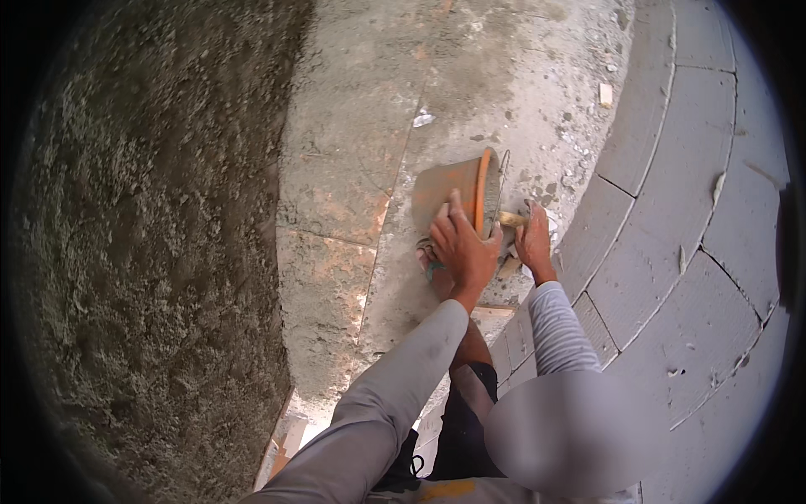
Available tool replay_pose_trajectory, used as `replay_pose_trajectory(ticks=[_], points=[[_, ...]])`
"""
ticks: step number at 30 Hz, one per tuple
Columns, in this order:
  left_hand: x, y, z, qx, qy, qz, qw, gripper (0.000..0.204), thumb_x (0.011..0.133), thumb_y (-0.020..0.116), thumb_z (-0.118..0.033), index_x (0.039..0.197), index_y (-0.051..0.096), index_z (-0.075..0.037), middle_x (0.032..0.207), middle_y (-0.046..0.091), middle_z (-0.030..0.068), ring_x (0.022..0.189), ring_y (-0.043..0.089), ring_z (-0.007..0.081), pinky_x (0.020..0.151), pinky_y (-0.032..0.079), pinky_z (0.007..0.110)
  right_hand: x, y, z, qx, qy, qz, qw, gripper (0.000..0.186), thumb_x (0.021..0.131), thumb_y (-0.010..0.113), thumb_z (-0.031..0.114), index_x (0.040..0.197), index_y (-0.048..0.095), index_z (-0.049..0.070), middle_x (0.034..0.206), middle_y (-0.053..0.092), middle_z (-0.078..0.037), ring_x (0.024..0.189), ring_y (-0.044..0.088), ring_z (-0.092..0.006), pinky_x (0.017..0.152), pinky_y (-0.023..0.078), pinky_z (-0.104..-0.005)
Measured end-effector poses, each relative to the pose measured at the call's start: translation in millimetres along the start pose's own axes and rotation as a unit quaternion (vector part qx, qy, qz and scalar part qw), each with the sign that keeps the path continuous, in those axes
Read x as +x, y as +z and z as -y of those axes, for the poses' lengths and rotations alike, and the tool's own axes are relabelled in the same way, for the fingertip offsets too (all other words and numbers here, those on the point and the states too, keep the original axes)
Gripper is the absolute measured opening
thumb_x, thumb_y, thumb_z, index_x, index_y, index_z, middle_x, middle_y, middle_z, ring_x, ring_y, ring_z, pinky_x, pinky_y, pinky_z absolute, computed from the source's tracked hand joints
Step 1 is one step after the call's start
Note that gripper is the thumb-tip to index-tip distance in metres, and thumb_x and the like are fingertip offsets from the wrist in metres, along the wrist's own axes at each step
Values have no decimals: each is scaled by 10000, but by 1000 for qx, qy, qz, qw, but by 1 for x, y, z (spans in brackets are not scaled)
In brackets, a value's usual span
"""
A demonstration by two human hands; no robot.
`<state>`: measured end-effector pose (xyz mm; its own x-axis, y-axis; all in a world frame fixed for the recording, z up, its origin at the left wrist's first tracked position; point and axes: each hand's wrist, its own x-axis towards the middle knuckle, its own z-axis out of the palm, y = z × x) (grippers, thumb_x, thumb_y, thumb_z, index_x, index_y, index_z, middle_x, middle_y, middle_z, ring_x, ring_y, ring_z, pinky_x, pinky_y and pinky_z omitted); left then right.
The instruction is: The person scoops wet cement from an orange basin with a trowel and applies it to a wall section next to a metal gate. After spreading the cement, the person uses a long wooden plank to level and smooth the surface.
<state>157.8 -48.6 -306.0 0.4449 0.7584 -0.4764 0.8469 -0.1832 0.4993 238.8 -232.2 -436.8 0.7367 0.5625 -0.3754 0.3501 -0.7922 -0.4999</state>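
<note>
An orange bucket (453, 186), smeared with grey mortar, lies tipped on its side on the dusty floor, its rim facing right and its wire handle (503, 181) sticking up. My left hand (463, 245) grips it by the side, fingers spread over the wall and thumb near the rim. Just outside the bucket's mouth, my right hand (535, 239) is closed at a short wooden handle (510, 219); the rest of that tool is hidden. A sandalled foot (431, 267) shows partly beneath my left hand.
Rough, dark wet plaster (159, 252) covers the surface at left. At right runs a grey block wall (663, 193). Orange-stained, mortar-caked boards (332, 197) lie along the plaster. Rubble and a small pale chip (605, 95) litter the floor. A blurred grey rounded shape (579, 433) hides part of my right arm.
</note>
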Motion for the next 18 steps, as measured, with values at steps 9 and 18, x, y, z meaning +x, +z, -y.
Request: replay_pose_trajectory(ticks=[9,18], points=[[1,-59,79,-185,-41,-69,979,695,887,753,-93,1538,521,-22,1352,683,233,1244,682,379,1055,532,475,1,-8,21,-74,-107,212,969,433,877,742,148,1254,548,62,1147,661,-216,1104,653,-464,927,522,-552],[-153,-192,267,-326,-309,-87,889,715,949,767,-195,1581,486,-10,1150,766,186,989,754,224,856,593,388,-30,-95,155,-130,-299,244,913,457,901,774,194,1305,574,116,1091,721,-201,944,722,-452,797,573,-536]])
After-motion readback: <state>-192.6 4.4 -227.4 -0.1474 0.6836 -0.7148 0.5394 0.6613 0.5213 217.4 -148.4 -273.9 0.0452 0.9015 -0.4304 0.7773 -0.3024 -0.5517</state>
